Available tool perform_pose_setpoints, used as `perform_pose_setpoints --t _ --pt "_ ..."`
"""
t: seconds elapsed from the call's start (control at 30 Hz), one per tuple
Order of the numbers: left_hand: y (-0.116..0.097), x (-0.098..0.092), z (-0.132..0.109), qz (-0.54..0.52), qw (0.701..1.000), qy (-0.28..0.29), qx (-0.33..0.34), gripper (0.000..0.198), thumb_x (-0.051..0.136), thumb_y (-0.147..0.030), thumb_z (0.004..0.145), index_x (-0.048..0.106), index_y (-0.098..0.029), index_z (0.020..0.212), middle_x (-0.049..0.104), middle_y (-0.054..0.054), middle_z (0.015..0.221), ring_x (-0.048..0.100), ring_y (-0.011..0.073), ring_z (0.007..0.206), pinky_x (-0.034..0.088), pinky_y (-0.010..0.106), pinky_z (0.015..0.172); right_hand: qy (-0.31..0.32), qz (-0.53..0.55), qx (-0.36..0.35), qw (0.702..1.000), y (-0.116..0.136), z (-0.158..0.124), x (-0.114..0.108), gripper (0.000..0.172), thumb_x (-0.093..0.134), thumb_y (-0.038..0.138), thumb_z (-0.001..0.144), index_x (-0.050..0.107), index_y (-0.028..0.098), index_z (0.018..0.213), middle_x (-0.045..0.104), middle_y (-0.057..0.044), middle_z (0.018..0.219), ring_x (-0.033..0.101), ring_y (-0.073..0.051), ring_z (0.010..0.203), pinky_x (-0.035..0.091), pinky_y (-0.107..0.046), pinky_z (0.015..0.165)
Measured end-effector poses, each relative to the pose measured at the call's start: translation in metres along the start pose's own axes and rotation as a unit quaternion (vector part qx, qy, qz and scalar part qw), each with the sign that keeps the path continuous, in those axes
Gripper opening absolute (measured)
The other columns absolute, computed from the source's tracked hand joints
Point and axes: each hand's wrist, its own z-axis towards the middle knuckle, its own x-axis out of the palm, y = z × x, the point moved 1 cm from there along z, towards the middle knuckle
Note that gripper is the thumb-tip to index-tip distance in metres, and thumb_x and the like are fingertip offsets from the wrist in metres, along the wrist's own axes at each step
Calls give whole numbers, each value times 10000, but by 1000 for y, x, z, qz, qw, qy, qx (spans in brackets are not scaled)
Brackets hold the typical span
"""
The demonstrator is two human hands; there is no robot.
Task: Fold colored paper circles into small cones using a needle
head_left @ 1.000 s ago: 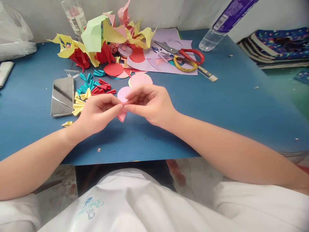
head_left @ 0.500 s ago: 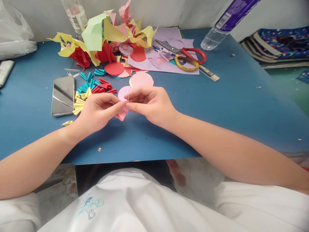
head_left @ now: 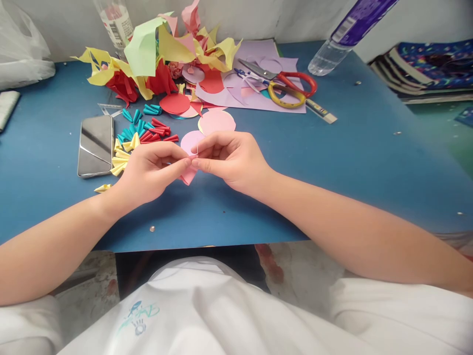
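Note:
Low over the near part of the table, my left hand (head_left: 155, 167) pinches a folded piece of pink paper (head_left: 189, 175) between thumb and fingers. My right hand (head_left: 234, 160) is closed at the same paper's upper right edge, its thumb tip almost touching my left thumb. A thin pale sliver, perhaps a stick or a paper edge, shows between the right fingers; its kind is unclear. Just beyond my hands lie a lilac paper circle (head_left: 189, 141) and a pink paper circle (head_left: 218, 122). Beside my left hand are yellow paper cones (head_left: 120, 161), red cones (head_left: 159, 131) and teal cones (head_left: 132, 129).
A phone (head_left: 96, 146) lies left of the cones. Crumpled paper scraps (head_left: 144, 54) heap up at the back, with red paper circles (head_left: 175, 104) before them. Scissors (head_left: 286, 101) rest on lilac sheets (head_left: 221, 101). A water bottle (head_left: 328, 56) stands back right.
The long pale sliver that stuck out above and below the fingers now shows only as a short piece. Both hands keep nearly the same place, still on the pink paper.

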Motion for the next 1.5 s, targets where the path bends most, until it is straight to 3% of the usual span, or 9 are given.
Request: perform_pose_setpoints --t 0.4,0.63,0.83,1.17,1.5 --pt "-11 0 0 6 997 8 -70 253 893 -459 994 878 -292 804 870 37 810 850 267 850 742 433 903 7 -33 29 999 5 -1 -1 603 1249 647 674 859 283 954 870 -30 873 909 -336 955 804 -538 920" --pt "0 -3 4 -41 992 28 -115 206 929 -422 934 881 -251 829 893 45 829 827 258 840 715 404 882 22 -74 17 997 3 -3 0 573 1218 656 720 906 257 987 883 -39 841 828 -270 779 696 -420 723" --pt "13 -8 8 -28 990 64 -126 280 906 -457 971 827 -236 819 891 63 848 850 263 865 717 395 923 29 -109 -6 994 0 -6 2 560 1185 681 767 915 235 972 849 -42 821 778 -234 736 659 -384 703" --pt "8 -6 9 -27 991 70 -110 247 919 -393 936 815 -235 777 873 51 809 799 235 818 655 372 863 40 -141 -50 988 -1 -4 2 329 1083 485 872 891 241 983 851 -26 804 746 -204 702 651 -361 703" --pt "10 -4 9 -40 990 48 -124 403 965 -558 940 779 -230 797 847 52 799 832 241 839 726 380 914 -2 -108 -13 994 0 -3 6 550 1180 656 749 837 249 888 818 -11 783 709 -193 714 602 -345 692"
